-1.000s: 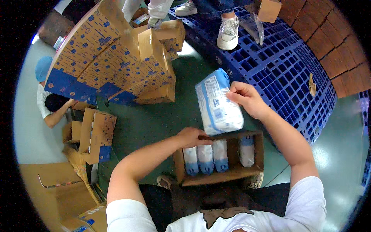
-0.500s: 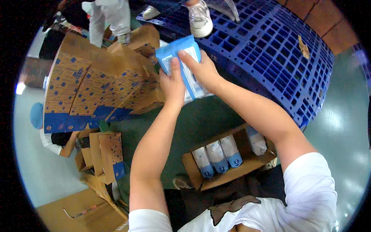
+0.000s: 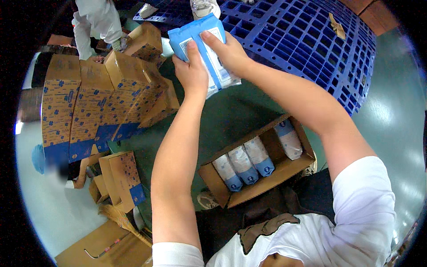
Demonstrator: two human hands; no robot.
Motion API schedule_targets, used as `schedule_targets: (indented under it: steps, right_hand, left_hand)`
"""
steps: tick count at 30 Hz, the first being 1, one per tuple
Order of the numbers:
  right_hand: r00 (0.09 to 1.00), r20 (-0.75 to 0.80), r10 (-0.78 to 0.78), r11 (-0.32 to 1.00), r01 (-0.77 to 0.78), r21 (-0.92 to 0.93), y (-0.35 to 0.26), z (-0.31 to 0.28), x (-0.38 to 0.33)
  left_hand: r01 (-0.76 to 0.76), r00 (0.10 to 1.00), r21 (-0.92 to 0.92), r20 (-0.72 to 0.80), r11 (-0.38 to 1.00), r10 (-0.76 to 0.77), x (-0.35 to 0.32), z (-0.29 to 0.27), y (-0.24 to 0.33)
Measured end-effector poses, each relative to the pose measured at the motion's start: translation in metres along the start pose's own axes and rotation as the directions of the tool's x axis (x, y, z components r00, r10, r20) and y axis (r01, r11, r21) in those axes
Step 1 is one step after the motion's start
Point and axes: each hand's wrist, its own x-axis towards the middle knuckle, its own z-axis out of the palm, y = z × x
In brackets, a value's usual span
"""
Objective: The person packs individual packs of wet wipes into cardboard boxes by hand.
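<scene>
Blue-and-white soft pack (image 3: pixel 205 53) sits in the upper centre of the frame, raised above the green floor (image 3: pixel 231 115) and clamped between both hands. We note the left hand (image 3: pixel 192 73) closed on its near face, thumb laid up the front; the right hand (image 3: pixel 227 53) wraps the far edge, fingers curled over the top. Much of the pack is covered by the two hands, so its lower end and full outline stay unclear to us, and its printing is too small to make out.

Below, at centre right, an open cardboard box (image 3: pixel 260 167) lies on the floor with three like packs side by side (image 3: pixel 243 163) and a fourth (image 3: pixel 289 140) apart at its far end; the right forearm crosses the box's upper corner and hides part of that wall.

Upper left: stacked printed cartons (image 3: pixel 98 102), their edges bent by the lens. Another person (image 3: pixel 95 24) stands beyond them, cut off by the frame's top. A blue plastic pallet (image 3: pixel 311 49) fills the upper right. Flat cardboard (image 3: pixel 106 247) at lower left runs out of view.
</scene>
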Motion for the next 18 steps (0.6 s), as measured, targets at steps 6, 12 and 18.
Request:
schedule_targets:
  steps: [6, 12, 18]
  right_hand:
    - [0.833, 0.404, 0.378, 0.925, -0.359, -0.127, -0.076, -0.082, -0.061]
    - [0.346, 0.621, 0.703, 0.677, -0.591, -0.438, -0.087, -0.111, -0.138]
    - [0.655, 0.620, 0.432, 0.826, -0.010, -0.564, -0.063, -0.113, -0.174]
  left_hand:
    - [-0.370, 0.869, -0.112, 0.310, 0.922, 0.386, -0.091, -0.027, -0.008]
    - [-0.421, 0.188, -0.177, 0.942, 0.890, 0.277, -0.202, -0.024, -0.039]
    - [0.035, 0.185, -0.346, 0.924, 0.938, 0.334, -0.207, 0.012, -0.060]
